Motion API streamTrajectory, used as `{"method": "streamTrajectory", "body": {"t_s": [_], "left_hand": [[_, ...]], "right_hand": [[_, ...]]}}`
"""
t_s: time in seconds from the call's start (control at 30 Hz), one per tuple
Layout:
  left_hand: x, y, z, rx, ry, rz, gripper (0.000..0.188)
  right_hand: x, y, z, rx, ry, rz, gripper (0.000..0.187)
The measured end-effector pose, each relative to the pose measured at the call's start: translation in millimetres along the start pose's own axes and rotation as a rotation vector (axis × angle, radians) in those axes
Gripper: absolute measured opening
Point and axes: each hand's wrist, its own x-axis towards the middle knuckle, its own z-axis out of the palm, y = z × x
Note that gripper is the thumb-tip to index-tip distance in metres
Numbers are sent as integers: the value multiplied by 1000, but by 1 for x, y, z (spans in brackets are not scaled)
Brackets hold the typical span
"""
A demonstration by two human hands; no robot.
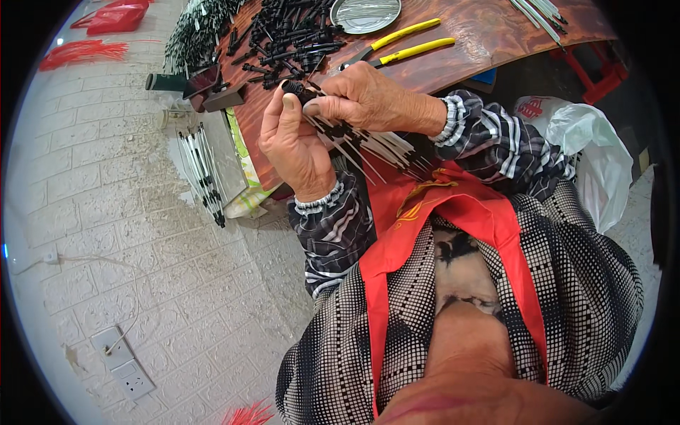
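Observation:
Above the table's near edge, my two hands meet at a small black ribbed plastic piece (299, 91). My left hand (297, 145) pinches it between thumb and fingers. From the other side, my right hand (361, 98) grips the same piece, its thumb pressed near the end. Beneath my hands, a bundle of thin white rods with black parts (379, 145) lies over my red apron (453, 202). Just beyond, many loose black plastic parts (294, 35) are heaped on the table. Pliers with yellow handles (411, 42) rest to the right of the heap.
A round metal dish of thin pieces (365, 15) sits on the reddish wooden table (489, 35). Dense pale rods (198, 35) stand at the far left, with another rod bundle (202, 170) below. A white plastic bag (591, 142) hangs at right. The brick-patterned wall (127, 198) borders the left.

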Motion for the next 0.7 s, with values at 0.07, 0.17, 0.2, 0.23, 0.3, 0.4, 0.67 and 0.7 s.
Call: {"method": "streamTrajectory", "body": {"t_s": [0.07,0.17,0.2,0.23,0.3,0.4,0.67,0.7], "left_hand": [[1,0,-2,36,-4,-1,27],[0,1,-2,23,-3,-10,27],[0,1,-2,19,-7,-12,27],[-1,1,-2,19,-5,-12,27],[-3,-1,-2,-55,-40,-10,26],[-4,-2,-3,-97,-64,-6,26],[-7,-2,-2,-101,-74,7,26],[-7,-2,-1,-96,-74,15,26]], "right_hand": [[1,4,1,10,-14,1,32],[0,5,2,28,-36,3,32],[0,4,1,72,-51,22,33],[1,3,1,116,-65,42,33],[0,1,1,161,-79,62,34],[-1,-1,2,144,-43,34,33],[-1,-2,0,322,-116,122,35],[-2,-3,0,324,-113,120,35]]}}
